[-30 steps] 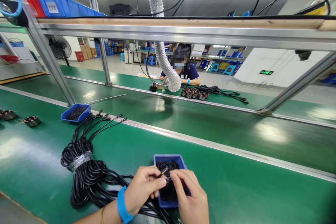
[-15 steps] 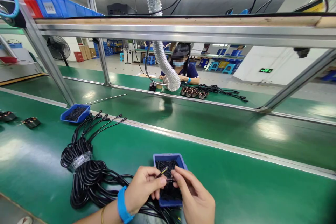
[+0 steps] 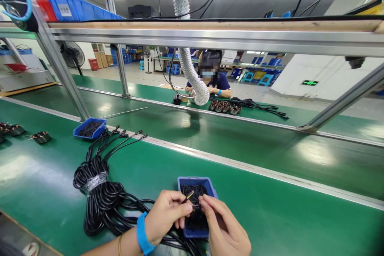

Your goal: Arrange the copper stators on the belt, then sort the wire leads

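My left hand (image 3: 168, 216), wearing a blue wristband, pinches the stripped end of a black cable (image 3: 188, 197); a yellow wire shows at its tip. Close beside it, my right hand (image 3: 225, 224) is closed at the fingertips on a thin dark piece (image 3: 196, 207), which reaches across to the left fingers. Whether it is a wire or a small sleeve, I cannot tell. Both hands are over a blue bin (image 3: 196, 233) holding many short black tube-like pieces (image 3: 193, 189). To the left lies a bundle of black cables (image 3: 99, 208), tied with clear wrap.
Another blue bin (image 3: 90, 129) with small black pieces stands near the metal post. Copper-wound coils (image 3: 41, 137) sit at the far left. A shelf beam (image 3: 210, 39) crosses overhead, with a ribbed duct (image 3: 187, 64) hanging down. Across the bench sits a co-worker (image 3: 222, 84).
The whole view has shifted slightly, so things appear a little further right. Both hands keep nearly the same pinch over the bin.
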Available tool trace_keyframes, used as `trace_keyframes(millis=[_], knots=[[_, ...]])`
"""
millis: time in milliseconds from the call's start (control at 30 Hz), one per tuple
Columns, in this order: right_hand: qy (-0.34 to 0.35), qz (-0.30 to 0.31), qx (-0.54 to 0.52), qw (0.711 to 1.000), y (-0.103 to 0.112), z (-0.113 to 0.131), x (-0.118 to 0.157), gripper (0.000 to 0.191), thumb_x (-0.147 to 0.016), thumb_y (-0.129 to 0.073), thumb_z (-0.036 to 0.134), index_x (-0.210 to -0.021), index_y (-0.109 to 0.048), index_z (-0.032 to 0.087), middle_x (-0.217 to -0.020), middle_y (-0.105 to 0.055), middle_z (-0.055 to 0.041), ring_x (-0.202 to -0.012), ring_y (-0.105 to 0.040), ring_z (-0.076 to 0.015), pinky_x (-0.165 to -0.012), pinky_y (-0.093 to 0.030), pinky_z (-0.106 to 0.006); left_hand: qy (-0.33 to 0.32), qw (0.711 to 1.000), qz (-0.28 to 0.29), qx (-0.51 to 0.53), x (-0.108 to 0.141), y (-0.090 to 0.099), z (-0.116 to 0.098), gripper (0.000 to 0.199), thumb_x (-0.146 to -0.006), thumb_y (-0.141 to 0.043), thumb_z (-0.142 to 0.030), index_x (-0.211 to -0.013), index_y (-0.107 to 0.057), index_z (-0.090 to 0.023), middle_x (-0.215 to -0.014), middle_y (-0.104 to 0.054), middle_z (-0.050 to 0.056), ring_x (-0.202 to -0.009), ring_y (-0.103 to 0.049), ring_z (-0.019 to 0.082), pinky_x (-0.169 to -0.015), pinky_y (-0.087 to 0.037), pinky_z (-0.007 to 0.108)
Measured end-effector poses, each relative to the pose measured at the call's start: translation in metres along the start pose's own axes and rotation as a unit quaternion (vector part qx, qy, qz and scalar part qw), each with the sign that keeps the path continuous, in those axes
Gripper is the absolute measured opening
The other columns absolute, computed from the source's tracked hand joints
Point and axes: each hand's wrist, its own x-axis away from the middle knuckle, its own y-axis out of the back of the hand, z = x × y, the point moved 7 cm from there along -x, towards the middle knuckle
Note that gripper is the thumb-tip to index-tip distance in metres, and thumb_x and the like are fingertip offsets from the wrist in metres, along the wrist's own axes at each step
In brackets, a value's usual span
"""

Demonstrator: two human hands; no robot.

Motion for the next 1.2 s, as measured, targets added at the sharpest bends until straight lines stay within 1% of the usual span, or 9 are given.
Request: trace_keyframes(millis=[200,433,633,767,900,1000,1100,1133,1200], knots=[[0.065,0.009,0.026,0.997,-0.003,0.007,-0.001,0.014,-0.086,-0.071,0.015,-0.094,-0.079,0.025,-0.09,-0.08,-0.0016,-0.078,-0.076,-0.0154,-0.079,-0.06,-0.021,-0.002,1.0,0.0,0.007,0.0,0.0,0.0,0.065,-0.056,-0.081,-0.074,-0.068,-0.063,-0.013,-0.058,-0.057,-0.001,-0.042,-0.048,0.007,-0.041,-0.03,0.019],[-0.075,0.018,-0.003,0.997,-0.005,-0.02,0.003,0.012,-0.082,-0.077,0.034,-0.084,-0.079,0.022,-0.078,-0.078,-0.0032,-0.066,-0.074,-0.0175,-0.064,-0.061,-0.021,0.011,1.0,0.006,0.018,0.0,-0.002,0.006,0.064,-0.049,-0.088,-0.069,-0.07,-0.064,-0.013,-0.057,-0.056,-0.002,-0.044,-0.049,0.008,-0.042,-0.032,0.02],[-0.053,0.157,-0.044,0.985,-0.015,-0.005,-0.011,0.017,-0.089,-0.066,0.031,-0.077,-0.077,0.024,-0.079,-0.076,-0.0033,-0.07,-0.071,-0.0173,-0.066,-0.057,-0.022,-0.005,1.0,-0.009,0.027,0.0,0.001,-0.003,0.049,-0.06,-0.086,-0.054,-0.076,-0.065,-0.012,-0.057,-0.057,-0.003,-0.048,-0.048,0.008,-0.048,-0.036,0.02],[-0.149,0.172,-0.079,0.971,-0.017,-0.016,-0.01,0.011,-0.081,-0.072,0.033,-0.078,-0.074,0.022,-0.075,-0.071,-0.0012,-0.065,-0.067,-0.016,-0.061,-0.054,-0.021,-0.034,0.998,0.004,0.045,0.002,0.0,-0.011,0.033,-0.064,-0.081,-0.034,-0.083,-0.063,-0.013,-0.074,-0.063,0.001,-0.06,-0.054,0.01,-0.056,-0.043,0.022],[-0.195,0.228,-0.116,0.947,-0.025,-0.022,-0.005,0.015,-0.078,-0.071,0.033,-0.071,-0.069,0.02,-0.071,-0.065,-0.0004,-0.061,-0.063,-0.0152,-0.058,-0.052,-0.022,-0.048,0.999,0.023,0.008,0.005,-0.005,-0.009,0.024,-0.063,-0.078,-0.019,-0.079,-0.06,-0.015,-0.07,-0.06,-0.001,-0.066,-0.055,0.012,-0.066,-0.047,0.025],[-0.157,0.313,-0.086,0.933,-0.016,-0.01,-0.012,0.011,-0.08,-0.07,0.026,-0.07,-0.071,0.02,-0.07,-0.066,-0.0004,-0.062,-0.063,-0.0156,-0.059,-0.051,-0.023,-0.059,0.998,0.034,-0.001,0.006,-0.006,-0.01,0.026,-0.066,-0.081,-0.023,-0.079,-0.06,-0.015,-0.075,-0.062,0.001,-0.074,-0.059,0.014,-0.074,-0.048,0.027],[-0.084,0.479,-0.107,0.867,-0.004,0.012,-0.011,0.009,-0.084,-0.07,0.025,-0.08,-0.078,0.025,-0.079,-0.075,-0.0019,-0.073,-0.069,-0.0184,-0.072,-0.055,-0.027,-0.101,0.994,0.027,0.018,0.006,0.001,-0.021,0.035,-0.071,-0.084,-0.038,-0.08,-0.059,-0.016,-0.083,-0.062,0.003,-0.079,-0.061,0.015,-0.075,-0.048,0.026],[-0.069,0.506,-0.119,0.852,0.0,0.015,-0.011,0.01,-0.087,-0.07,0.028,-0.083,-0.079,0.026,-0.084,-0.077,-0.0026,-0.078,-0.071,-0.0197,-0.076,-0.055,-0.029,-0.11,0.993,0.023,0.028,0.005,0.004,-0.025,0.038,-0.073,-0.083,-0.043,-0.082,-0.059,-0.016,-0.082,-0.061,0.002,-0.073,-0.06,0.013,-0.07,-0.047,0.024],[-0.056,0.479,-0.075,0.873,0.005,0.007,-0.018,0.014,-0.09,-0.068,0.032,-0.086,-0.08,0.028,-0.089,-0.078,-0.0035,-0.085,-0.073,-0.0221,-0.081,-0.056,-0.033,-0.106,0.993,0.019,0.047,0.003,0.008,-0.029,0.043,-0.075,-0.081,-0.052,-0.089,-0.06,-0.016,-0.077,-0.058,-0.002,-0.054,-0.051,0.007,-0.053,-0.038,0.02]])
